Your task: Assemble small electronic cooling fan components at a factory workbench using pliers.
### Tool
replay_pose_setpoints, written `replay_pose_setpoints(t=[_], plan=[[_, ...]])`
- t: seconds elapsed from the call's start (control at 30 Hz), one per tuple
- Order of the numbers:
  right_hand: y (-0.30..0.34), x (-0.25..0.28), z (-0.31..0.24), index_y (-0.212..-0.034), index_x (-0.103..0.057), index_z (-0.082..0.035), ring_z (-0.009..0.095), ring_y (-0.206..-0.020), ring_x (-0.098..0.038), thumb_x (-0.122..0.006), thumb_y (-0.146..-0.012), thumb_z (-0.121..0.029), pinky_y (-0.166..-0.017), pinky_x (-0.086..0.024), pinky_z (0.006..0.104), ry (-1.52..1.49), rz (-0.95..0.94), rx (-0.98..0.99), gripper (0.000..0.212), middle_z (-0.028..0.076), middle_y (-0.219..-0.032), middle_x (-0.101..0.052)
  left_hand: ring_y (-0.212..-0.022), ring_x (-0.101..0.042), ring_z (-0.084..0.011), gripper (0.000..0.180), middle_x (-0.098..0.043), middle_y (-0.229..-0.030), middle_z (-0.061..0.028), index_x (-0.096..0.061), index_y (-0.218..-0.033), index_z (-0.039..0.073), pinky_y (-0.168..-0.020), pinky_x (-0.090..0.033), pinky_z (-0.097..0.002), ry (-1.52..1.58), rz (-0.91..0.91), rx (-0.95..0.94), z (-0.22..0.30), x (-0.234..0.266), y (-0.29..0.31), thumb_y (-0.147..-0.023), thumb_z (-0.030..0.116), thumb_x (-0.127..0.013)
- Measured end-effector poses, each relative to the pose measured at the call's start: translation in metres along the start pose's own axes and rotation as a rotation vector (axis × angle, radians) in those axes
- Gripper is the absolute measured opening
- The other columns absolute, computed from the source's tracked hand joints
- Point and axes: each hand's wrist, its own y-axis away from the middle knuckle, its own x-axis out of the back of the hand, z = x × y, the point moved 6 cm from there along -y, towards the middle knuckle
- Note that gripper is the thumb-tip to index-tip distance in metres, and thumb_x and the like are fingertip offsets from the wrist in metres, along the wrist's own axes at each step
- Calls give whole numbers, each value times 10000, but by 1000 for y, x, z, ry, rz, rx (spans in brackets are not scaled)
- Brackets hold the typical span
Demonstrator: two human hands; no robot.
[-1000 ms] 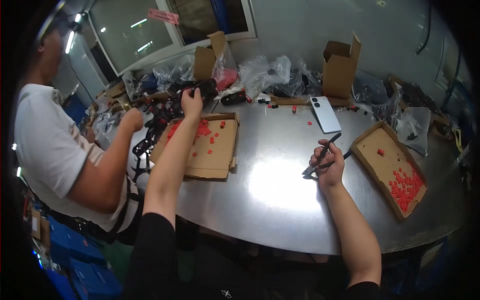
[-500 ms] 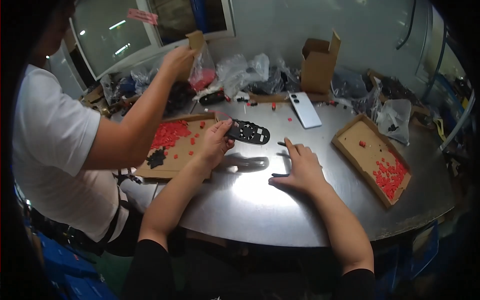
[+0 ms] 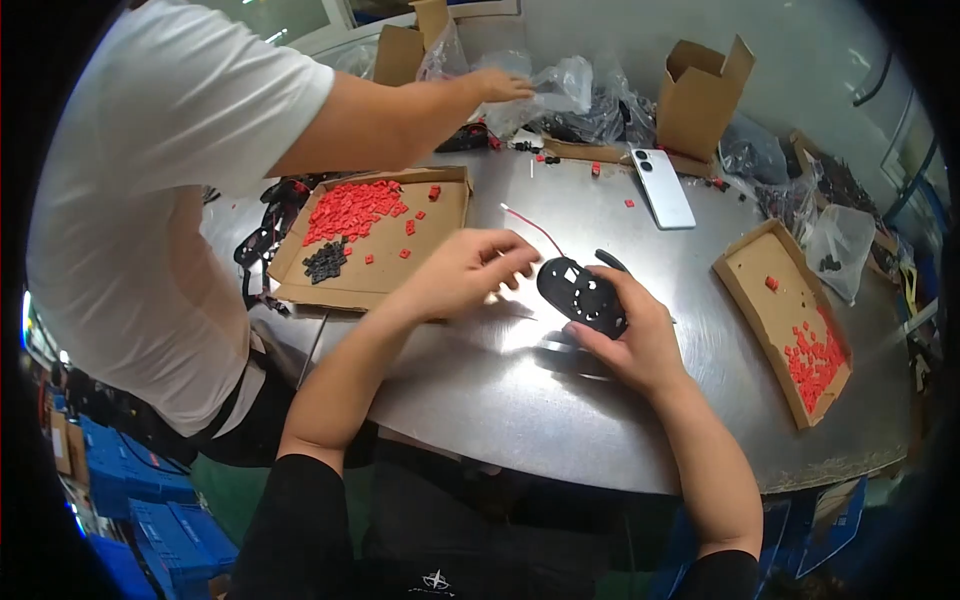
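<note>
My right hand (image 3: pixel 640 335) grips a black oval plastic housing (image 3: pixel 582 296) with cut-outs, fingers on its far side and thumb on its near side. A black handle-like piece (image 3: pixel 611 260) sticks out past the fingers of that hand; the rest of it is hidden. From the housing's far left end a thin red wire (image 3: pixel 535 225) runs up and left to a small white tip. My left hand (image 3: pixel 470 270) hovers just left of the housing, its fingers loosely curled and apart. Nothing shows between them.
Left stands a cardboard tray (image 3: pixel 350 298) of red and black pieces; right, another cardboard tray (image 3: pixel 757 312) with red pieces. A white phone (image 3: pixel 665 190) lies farther back, near plastic bags (image 3: pixel 565 90) and an upright box (image 3: pixel 690 112). A co-worker's arm (image 3: pixel 400 115) reaches across from the left.
The housing has passed from my left hand to my right, which has closed round it. My left hand has let go. The co-worker's hand has moved right over the bags, and the view has shifted.
</note>
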Motion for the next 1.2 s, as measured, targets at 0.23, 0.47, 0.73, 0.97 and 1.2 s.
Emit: replay_pose_setpoints(t=[0.23, 0.47, 0.73, 0.97, 1.2], plan=[[0, -16, -7, -1260, -640, -29, 285, -987, -733, -874, -752, -283, -872, -570, 360, -92, -127, -3, 614, 161, -1106, -729, -1077, -660, -338, 249, -690, -1182, -151, -703, -1130, 30, -929, -517, -416, -835, 580, -312, -102, 123, -5, -939, 189, -684], [2, -10, -5, -1259, -637, -16, 275, -995, -735, -876, -749, -262, -883, -568, 356, -114, -108, -15, 614, 156, -1103, -732, -916, -695, -295, 284, -704, -1059, -122, -666, -1146, 81, -825, -542, -388, -700, 475, 99, -90, 103, -18, -879, 126, -750], [3, 2, 0, -1331, -538, -6, 213, -973, -722, -829, -777, -153, -878, -559, 308, -297, 83, -46, 643, 143, -1093, -721, -941, -675, -98, 237, -706, -1021, -15, -651, -1148, 20, -842, -542, -275, 239, 81, -46, -27, 20, -6, -929, 62, -731], [7, 5, -11, -1298, -552, -28, 211, -945, -722, -876, -735, -209, -841, -559, 313, -237, 9, 35, 674, 121, -1090, -709, -1124, -638, -154, 277, -663, -1162, -59, -591, -1190, 0, -1011, -507, -335, 584, -46, -248, 13, -45, 19, -933, -42, -685], [8, 3, 0, -1315, -563, -40, 252, -1050, -679, -823, -770, -186, -922, -521, 342, -241, 47, -30, 621, 137, -1166, -672, -1112, -626, -157, 274, -662, -1168, -68, -611, -1200, 31, -1011, -503, -339, 736, 0, -122, -4, -43, 9, -943, 59, -703]])
